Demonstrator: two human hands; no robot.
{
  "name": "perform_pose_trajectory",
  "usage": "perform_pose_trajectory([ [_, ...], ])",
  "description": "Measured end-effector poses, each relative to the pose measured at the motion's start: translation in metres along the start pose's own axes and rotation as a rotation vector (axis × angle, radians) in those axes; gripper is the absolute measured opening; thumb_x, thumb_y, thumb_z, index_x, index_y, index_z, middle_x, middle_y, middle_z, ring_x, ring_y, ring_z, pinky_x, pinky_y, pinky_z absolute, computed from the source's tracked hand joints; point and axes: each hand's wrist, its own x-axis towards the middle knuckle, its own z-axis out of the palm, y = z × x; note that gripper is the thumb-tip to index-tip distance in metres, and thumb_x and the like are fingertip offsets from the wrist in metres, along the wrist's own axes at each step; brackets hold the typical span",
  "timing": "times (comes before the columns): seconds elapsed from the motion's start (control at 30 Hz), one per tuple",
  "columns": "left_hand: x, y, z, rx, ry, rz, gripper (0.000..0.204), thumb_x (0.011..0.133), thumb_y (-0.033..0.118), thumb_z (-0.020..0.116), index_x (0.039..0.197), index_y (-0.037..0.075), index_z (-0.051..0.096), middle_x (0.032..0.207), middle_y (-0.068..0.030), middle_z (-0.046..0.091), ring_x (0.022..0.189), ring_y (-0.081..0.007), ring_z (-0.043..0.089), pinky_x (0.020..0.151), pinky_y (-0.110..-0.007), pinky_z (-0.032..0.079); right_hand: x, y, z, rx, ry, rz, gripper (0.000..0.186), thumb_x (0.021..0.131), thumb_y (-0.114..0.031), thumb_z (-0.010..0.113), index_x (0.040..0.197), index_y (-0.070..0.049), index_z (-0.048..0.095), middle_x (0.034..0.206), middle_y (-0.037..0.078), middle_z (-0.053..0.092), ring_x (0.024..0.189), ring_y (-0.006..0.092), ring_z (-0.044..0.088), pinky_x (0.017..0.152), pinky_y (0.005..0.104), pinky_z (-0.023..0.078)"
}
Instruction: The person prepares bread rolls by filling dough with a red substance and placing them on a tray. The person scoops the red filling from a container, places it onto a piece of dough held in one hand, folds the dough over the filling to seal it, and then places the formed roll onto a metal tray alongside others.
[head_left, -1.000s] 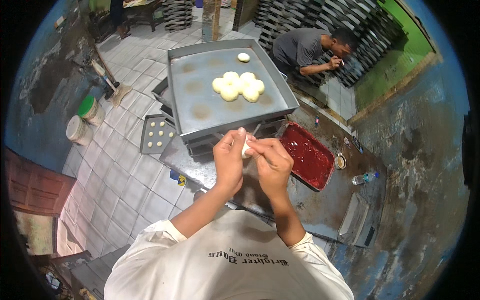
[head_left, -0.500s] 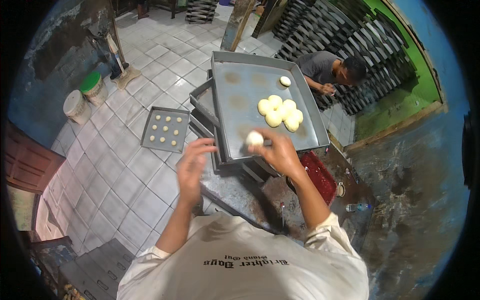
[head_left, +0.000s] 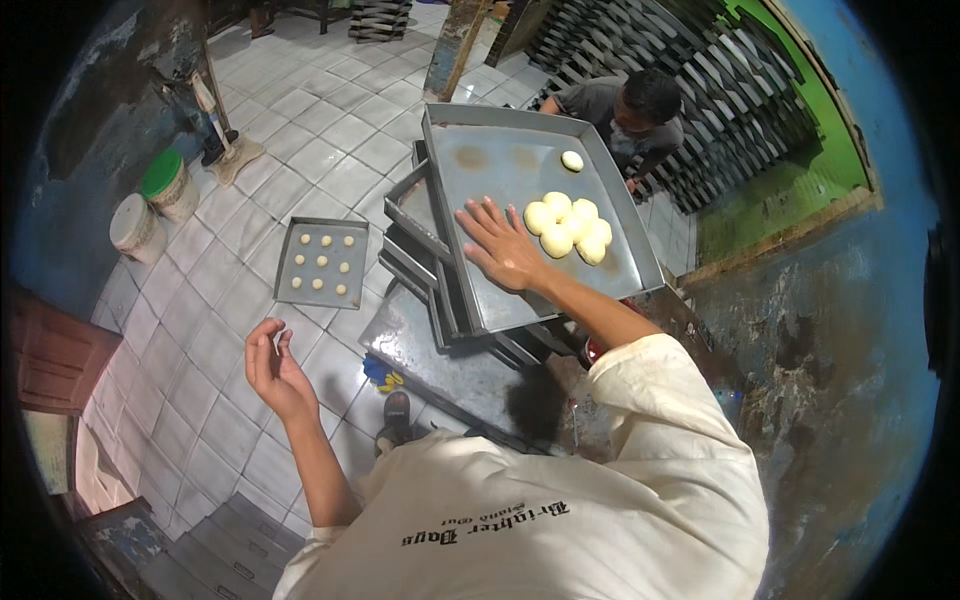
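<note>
The right hand [head_left: 505, 252], flat with fingers splayed, covered part of the large tray [head_left: 505, 180] near the dough cluster [head_left: 566, 230], upper centre; the left hand [head_left: 278, 370] hung loosely open, centre-left. Lopsided pressure could tip the tray off the skewed trays beneath [head_left: 410, 268].

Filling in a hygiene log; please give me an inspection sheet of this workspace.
Surface: raised gray tray, brownish marks showing.
Job's things: dough cluster and one separate dough ball on it; nine small balls in the floor tray.
Clutter: blue-and-yellow item on floor.
Hands: right hand palm down over the raised tray, underside hidden; left hand loosely curled, nothing seen in it.
Cables: nothing seen.
Surroundings: two buckets; another person beyond.
</note>
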Motion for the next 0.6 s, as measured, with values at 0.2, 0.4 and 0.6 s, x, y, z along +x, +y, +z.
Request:
perform_pose_trajectory([
  [0.2,0.001,-0.006,-0.008,-0.094,-0.025,-0.04,0.019,0.103,0.017,0.054,0.107,0.003,0.066,0.112,-0.0097,0.065,0.108,-0.0189,0.06,0.094,-0.036,0.045,-0.017,-0.004,-0.052,0.413,0.106,0.062,0.069,0.103,-0.052,0.055,0.16,-0.016,0.04,0.162,0.015,0.043,0.155,0.0372,0.03,0.125,0.0611,0.016],
  [0.4,0.008,-0.024,0.033,-0.106,-0.128,-0.1,0.021,0.101,0.019,0.057,0.11,0.003,0.067,0.107,-0.0077,0.066,0.105,-0.0187,0.06,0.094,-0.035,0.045,-0.064,0.016,-0.069,-0.319,0.078,0.608,0.043,0.079,-0.019,0.083,0.117,-0.012,0.066,0.11,0.006,0.07,0.11,0.0293,0.061,0.098,0.058,0.036],
  [0.6,-0.033,-0.032,0.161,-0.146,-0.661,-0.204,0.016,0.099,0.013,0.059,0.103,0.0,0.067,0.101,-0.0086,0.066,0.095,-0.0178,0.061,0.091,-0.032,0.046,-0.1,-0.001,-0.099,-0.29,0.294,0.575,0.027,0.081,-0.007,0.073,0.107,-0.01,0.065,0.103,0.009,0.066,0.106,0.0305,0.06,0.098,0.054,0.035],
])
